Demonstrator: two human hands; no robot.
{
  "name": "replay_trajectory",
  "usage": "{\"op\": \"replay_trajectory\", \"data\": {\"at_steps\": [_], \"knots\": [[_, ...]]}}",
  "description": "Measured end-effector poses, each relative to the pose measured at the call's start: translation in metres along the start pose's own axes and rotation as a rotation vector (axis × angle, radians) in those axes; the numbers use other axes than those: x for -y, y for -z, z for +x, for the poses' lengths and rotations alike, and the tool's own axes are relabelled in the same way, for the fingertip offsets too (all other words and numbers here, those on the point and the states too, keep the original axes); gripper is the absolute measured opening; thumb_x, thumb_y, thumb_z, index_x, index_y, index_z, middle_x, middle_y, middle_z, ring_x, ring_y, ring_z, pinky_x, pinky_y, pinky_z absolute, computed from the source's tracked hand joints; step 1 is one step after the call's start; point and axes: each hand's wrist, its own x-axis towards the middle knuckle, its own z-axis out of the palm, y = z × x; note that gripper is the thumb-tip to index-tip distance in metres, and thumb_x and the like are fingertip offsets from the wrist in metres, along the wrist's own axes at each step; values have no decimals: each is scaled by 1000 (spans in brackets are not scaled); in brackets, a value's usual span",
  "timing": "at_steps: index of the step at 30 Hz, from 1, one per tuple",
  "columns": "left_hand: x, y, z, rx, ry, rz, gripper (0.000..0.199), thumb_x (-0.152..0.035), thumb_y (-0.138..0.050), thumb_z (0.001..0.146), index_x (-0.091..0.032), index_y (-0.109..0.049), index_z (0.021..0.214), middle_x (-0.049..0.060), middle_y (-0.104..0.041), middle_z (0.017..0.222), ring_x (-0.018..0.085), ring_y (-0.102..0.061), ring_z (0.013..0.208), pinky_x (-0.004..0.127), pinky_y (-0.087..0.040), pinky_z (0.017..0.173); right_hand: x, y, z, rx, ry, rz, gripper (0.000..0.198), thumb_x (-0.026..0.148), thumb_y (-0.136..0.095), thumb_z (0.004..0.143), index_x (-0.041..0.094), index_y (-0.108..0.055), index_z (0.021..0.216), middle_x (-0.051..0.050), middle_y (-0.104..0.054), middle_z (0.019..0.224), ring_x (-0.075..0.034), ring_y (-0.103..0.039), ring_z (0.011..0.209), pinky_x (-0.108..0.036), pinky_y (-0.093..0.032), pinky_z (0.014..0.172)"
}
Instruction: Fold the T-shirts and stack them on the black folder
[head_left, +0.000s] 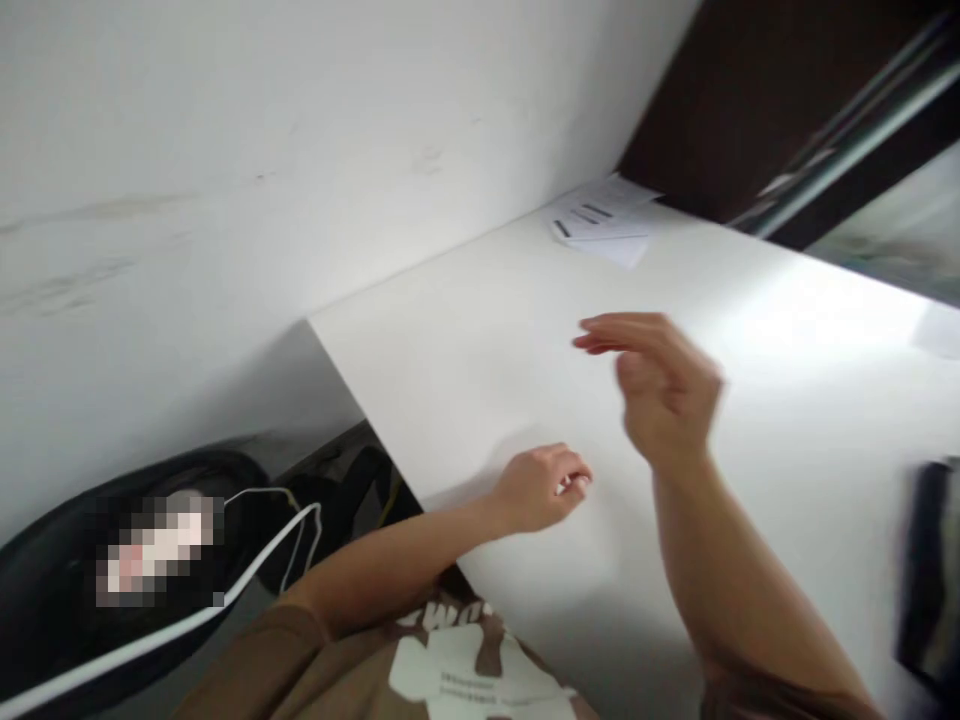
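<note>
My left hand (544, 487) rests on the white table (450, 390) near its left edge, with the fingers curled in and the thumb close to the fingertips. A small white patch shows through the gap between them, and it looks like the tabletop. Raised above the table, my right hand (667, 395) is slightly blurred. Its fingers stretch out flat toward the left, the thumb sits apart below them, and nothing is seen in it.
Papers (600, 220) lie at the far table corner against the white wall (300, 130). A dark object (930, 570), blurred, is at the right edge. Down left, a white cable (150, 640) crosses a black seat-like shape (52, 570) bearing a pixelated patch.
</note>
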Motion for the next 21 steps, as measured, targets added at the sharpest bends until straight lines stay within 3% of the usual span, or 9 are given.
{"op": "replay_trajectory", "data": {"at_steps": [3, 7, 10, 12, 16, 21], "knots": [[12, -5, 52, 136, 5, 184, 14, -27, -56, 96, -24, -70, 93, 5, -73, 100, 19, -67, 89, 31, -52, 79, -43, 25, -32, 98, -112, -14, 26, 36, -51, 106, 23, -73, 111, -8, -72, 107, -18, -70, 96, -34, -57, 83], [18, -12, 103, 195, -43, 365, 21, -28, -48, 100, -24, -69, 101, 3, -73, 104, 20, -68, 92, 30, -50, 78, -101, 50, -114, 204, -383, -210, 25, 33, -51, 104, 24, -73, 111, -7, -72, 109, -19, -68, 91, -33, -57, 78], [13, -23, 129, 205, -103, 418, 21, -28, -46, 101, -23, -66, 106, 6, -72, 106, 21, -68, 96, 30, -49, 80, -119, 60, -160, 160, -386, -375, 21, 26, -54, 101, 24, -75, 103, -7, -72, 107, -22, -65, 102, -39, -52, 96], [9, -32, 143, 223, -145, 452, 18, -27, -48, 100, -22, -65, 104, 7, -72, 104, 22, -68, 95, 30, -47, 79, -124, 59, -170, 136, -396, -451, 19, 21, -56, 98, 25, -74, 101, -7, -71, 109, -22, -62, 105, -38, -50, 99], [9, -42, 168, 222, -197, 502, 17, -24, -47, 99, -21, -64, 101, 8, -73, 102, 22, -68, 91, 30, -44, 76, -139, 56, -161, 90, -476, -569, 18, 15, -55, 96, 22, -72, 96, -7, -70, 101, -21, -60, 100, -35, -49, 96], [17, -41, 175, 203, -246, 511, 15, -27, -47, 99, -23, -62, 96, 5, -73, 96, 21, -67, 87, 29, -39, 69, -150, 58, -159, 112, -451, -573, 13, 16, -59, 96, 21, -71, 97, -5, -70, 105, -19, -59, 101, -32, -47, 96]]}}
